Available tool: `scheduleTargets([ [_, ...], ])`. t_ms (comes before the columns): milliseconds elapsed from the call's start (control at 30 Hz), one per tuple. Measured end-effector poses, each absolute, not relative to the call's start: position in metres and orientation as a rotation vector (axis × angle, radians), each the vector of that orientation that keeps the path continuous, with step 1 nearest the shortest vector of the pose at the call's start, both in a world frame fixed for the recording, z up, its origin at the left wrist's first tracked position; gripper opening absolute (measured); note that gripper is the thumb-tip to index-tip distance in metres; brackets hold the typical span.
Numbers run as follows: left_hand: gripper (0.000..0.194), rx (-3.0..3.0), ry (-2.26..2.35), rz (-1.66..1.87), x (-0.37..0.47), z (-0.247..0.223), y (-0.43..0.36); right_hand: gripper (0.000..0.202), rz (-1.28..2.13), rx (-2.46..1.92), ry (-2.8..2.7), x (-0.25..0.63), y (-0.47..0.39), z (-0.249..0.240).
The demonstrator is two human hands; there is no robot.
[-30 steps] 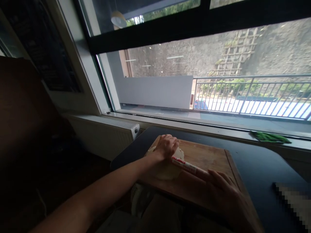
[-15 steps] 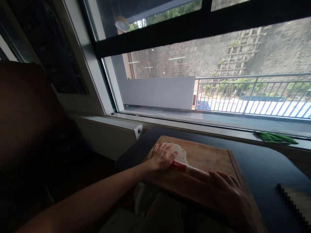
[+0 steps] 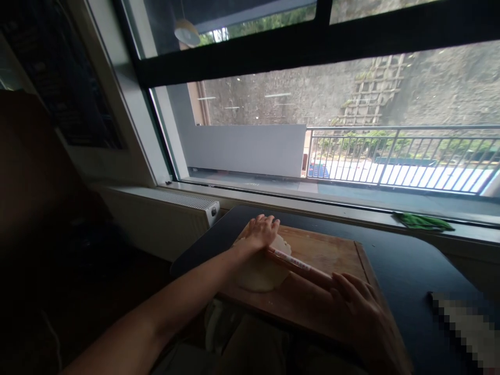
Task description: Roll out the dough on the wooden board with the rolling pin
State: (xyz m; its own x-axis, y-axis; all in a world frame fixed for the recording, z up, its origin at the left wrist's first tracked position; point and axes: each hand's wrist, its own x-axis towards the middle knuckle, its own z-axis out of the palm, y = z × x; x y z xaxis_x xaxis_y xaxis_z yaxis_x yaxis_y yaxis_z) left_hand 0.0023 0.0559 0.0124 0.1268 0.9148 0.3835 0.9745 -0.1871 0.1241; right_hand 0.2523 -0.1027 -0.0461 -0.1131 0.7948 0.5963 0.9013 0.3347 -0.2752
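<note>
A round sheet of pale dough point(image 3: 261, 271) lies on the left part of a wooden board point(image 3: 328, 250). Across the dough's right side runs a rolling pin point(image 3: 299, 263) with a printed label, slanting down to the right. My left hand point(image 3: 264, 229) is over its far left end, fingers bent forward near the board's back edge; the wrist hides that end. At the near right end, my right hand point(image 3: 357, 299) lies in shadow with its fingers over the pin.
The board rests on a dark table point(image 3: 406, 271) beside a window. A green cloth point(image 3: 424, 221) is on the sill, and a white radiator point(image 3: 164, 208) stands left of the table. At the right edge of the table is a pixelated object point(image 3: 461, 323).
My left hand has moved forward relative to the board, uncovering more dough. The rolling pin has turned, its red label giving way to white print. The view has shifted slightly right.
</note>
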Motion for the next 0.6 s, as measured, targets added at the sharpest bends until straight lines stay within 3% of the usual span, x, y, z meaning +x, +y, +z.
scheduleTargets([
  [233, 0.051, -2.355, -1.666, -0.499, -0.038, -0.002, -0.022, 0.032, -0.159, -1.440, -1.993, 0.250, -0.103, -0.049],
  [433, 0.062, -2.387, -1.979, -0.443, -0.007, 0.011, 0.055, 0.035, -0.254, -1.507, -1.909, 0.255, -0.097, -0.053],
  [600, 0.058, -2.331, -2.052, -0.445, 0.021, 0.018, 0.102, 0.032, -0.300, -1.477, -1.899, 0.256, -0.096, -0.054],
])
